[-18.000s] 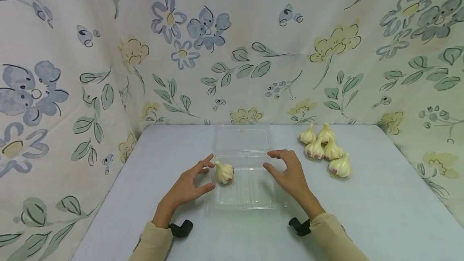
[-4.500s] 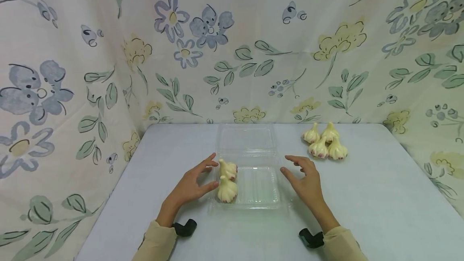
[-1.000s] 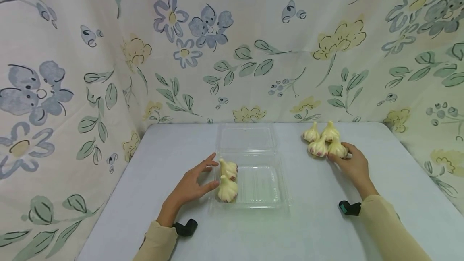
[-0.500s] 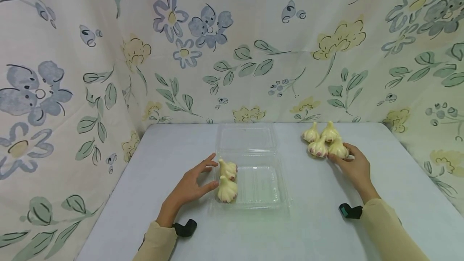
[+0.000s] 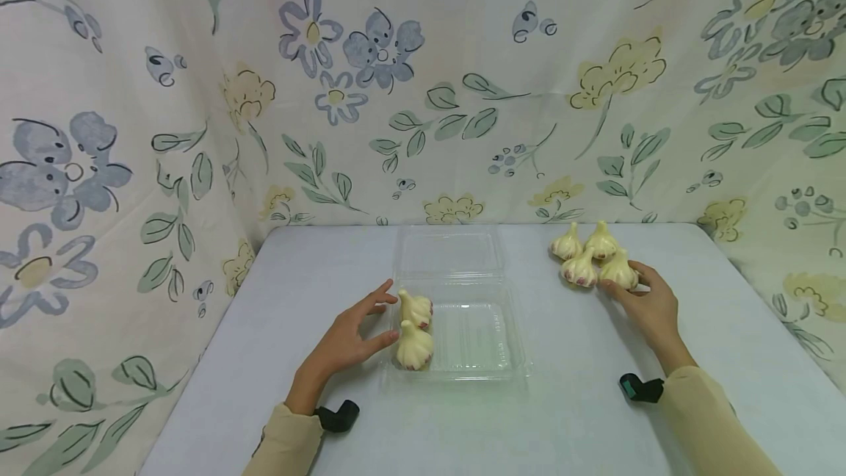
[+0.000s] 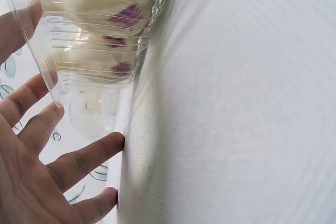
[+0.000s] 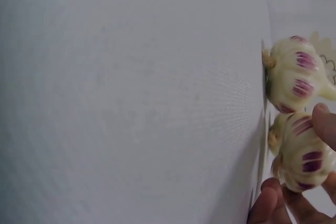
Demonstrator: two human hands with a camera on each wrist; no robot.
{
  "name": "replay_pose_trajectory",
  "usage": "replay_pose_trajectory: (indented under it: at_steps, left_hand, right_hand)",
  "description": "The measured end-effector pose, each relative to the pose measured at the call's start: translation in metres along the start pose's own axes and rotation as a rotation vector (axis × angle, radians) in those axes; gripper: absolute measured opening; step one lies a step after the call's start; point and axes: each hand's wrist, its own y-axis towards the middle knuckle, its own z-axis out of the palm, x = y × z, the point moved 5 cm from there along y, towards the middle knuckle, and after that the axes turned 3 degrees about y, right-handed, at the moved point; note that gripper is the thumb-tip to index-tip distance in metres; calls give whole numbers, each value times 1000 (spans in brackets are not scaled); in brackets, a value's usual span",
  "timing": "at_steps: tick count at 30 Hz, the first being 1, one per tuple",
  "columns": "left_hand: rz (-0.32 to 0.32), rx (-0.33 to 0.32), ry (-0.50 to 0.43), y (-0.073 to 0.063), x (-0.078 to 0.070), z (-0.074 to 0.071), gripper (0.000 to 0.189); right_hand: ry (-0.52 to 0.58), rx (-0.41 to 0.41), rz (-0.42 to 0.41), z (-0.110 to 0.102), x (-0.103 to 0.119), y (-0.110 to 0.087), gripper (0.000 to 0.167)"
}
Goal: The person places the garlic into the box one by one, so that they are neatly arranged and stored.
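Observation:
In the head view my left hand (image 5: 350, 336) lies at the left edge of a clear plastic clamshell box (image 5: 472, 336). Its thumb and fingers are spread and touch the rim, as the left wrist view also shows. Two garlic bulbs, a rear one (image 5: 416, 308) and a front one (image 5: 414, 346), sit in the box's left side. At the right my right hand (image 5: 651, 307) grips a garlic bulb (image 5: 617, 270) between thumb and fingers. The right wrist view shows this held bulb (image 7: 307, 153) close to a neighbouring bulb (image 7: 294, 72).
Three more garlic bulbs stand grouped beside the held one: front (image 5: 579, 269), back left (image 5: 567, 242) and back right (image 5: 601, 241). The box's open lid (image 5: 449, 252) lies flat toward the back of the white table (image 5: 562, 402). A floral curtain (image 5: 423, 94) hangs behind.
Earlier, a second bulb went from the table into the box. Since then my right hand has moved from beside the box to the bulb group, and the gripped bulb has shifted slightly right.

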Motion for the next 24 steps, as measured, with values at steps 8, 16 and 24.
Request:
replay_pose_trajectory:
  at_steps: [8, 16, 24]
  left_hand:
    - [7, -5, 1, -1, 0, 0, 84]
    - [7, -8, -5, -1, 0, 0, 83]
    - [-5, -4, -5, 0, 1, 0, 83]
  right_hand:
    - [26, 6, 20, -1, 1, -3, 80]
    - [26, 11, 59, 0, 3, -5, 82]
    - [53, 25, 58, 1, 8, -9, 83]
